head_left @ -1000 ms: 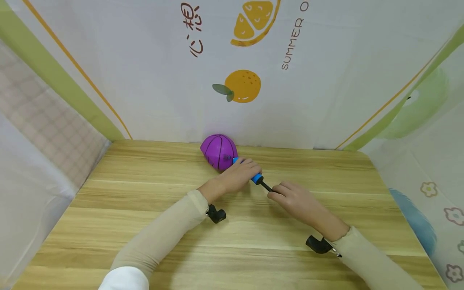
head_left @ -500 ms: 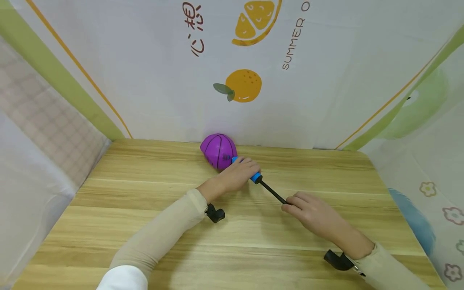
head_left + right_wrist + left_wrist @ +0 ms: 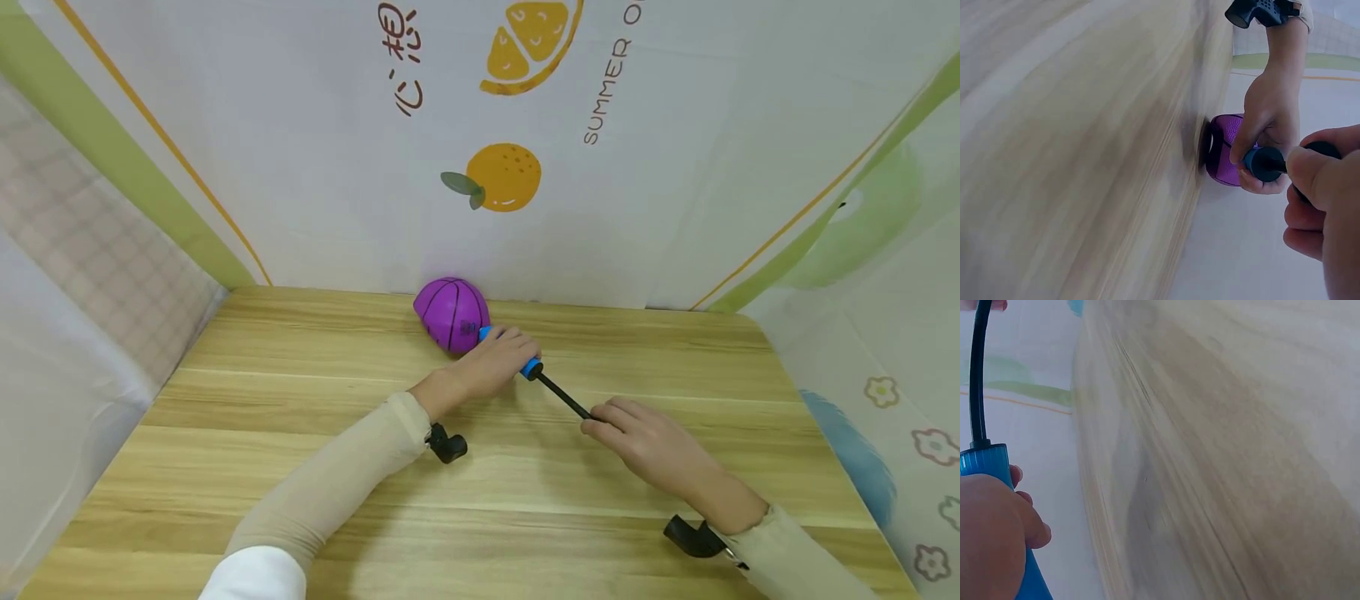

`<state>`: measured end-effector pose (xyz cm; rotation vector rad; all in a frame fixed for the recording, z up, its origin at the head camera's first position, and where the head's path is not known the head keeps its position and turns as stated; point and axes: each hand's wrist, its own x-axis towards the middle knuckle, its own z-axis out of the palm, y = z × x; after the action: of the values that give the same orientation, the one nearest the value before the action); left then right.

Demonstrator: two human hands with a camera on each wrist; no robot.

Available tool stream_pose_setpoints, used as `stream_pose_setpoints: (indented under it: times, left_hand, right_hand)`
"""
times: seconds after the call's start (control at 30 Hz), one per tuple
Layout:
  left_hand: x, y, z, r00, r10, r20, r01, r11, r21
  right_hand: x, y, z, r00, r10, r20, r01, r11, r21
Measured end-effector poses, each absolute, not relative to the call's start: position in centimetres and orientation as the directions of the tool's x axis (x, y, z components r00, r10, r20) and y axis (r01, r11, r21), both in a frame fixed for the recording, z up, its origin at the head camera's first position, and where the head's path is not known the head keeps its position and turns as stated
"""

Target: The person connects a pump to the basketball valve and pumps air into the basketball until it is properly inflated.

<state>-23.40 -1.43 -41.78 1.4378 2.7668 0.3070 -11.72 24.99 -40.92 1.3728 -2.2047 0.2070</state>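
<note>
A purple ball (image 3: pixel 451 312) with black seam lines, partly caved in, rests at the table's far edge. My left hand (image 3: pixel 491 362) is wrapped round the blue barrel of a hand pump (image 3: pixel 532 368), whose front end meets the ball's right side. From the barrel's rear a black rod (image 3: pixel 562 394) stretches toward my right hand (image 3: pixel 645 442). In the right wrist view, the right fingers and thumb grip the pump's black handle (image 3: pixel 1322 150). The left wrist view shows the left fingers (image 3: pixel 1036 528) curled round the barrel. Where the pump enters the ball is hidden by the left hand.
The wood-grain table (image 3: pixel 480 533) spreads under both arms. Behind it rises a white cloth backdrop (image 3: pixel 337 208) printed with oranges and lettering. Black wrist cameras (image 3: pixel 447 444) jut from both sleeves.
My right hand has drawn back, down and to the right, pulling a longer stretch of rod out of the barrel. Over the last half second it barely moves. The left hand and ball stay put.
</note>
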Motion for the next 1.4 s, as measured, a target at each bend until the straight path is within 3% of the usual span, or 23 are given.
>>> stream_pose_setpoints:
  times: [0.83, 1.4]
  left_hand:
    - [-23.0, -1.0, -42.2, -0.578, 0.812, 0.075, 0.810, 0.560, 0.172]
    - [-23.7, -1.6, -42.1, -0.562, 0.822, 0.087, 0.816, 0.535, 0.221]
  right_hand:
    - [-17.0, 20.6, -42.5, -0.395, -0.796, 0.459, -0.855, 0.501, 0.133]
    - [-13.8, 23.0, -41.3, -0.346, -0.818, 0.460, -0.874, 0.459, 0.159]
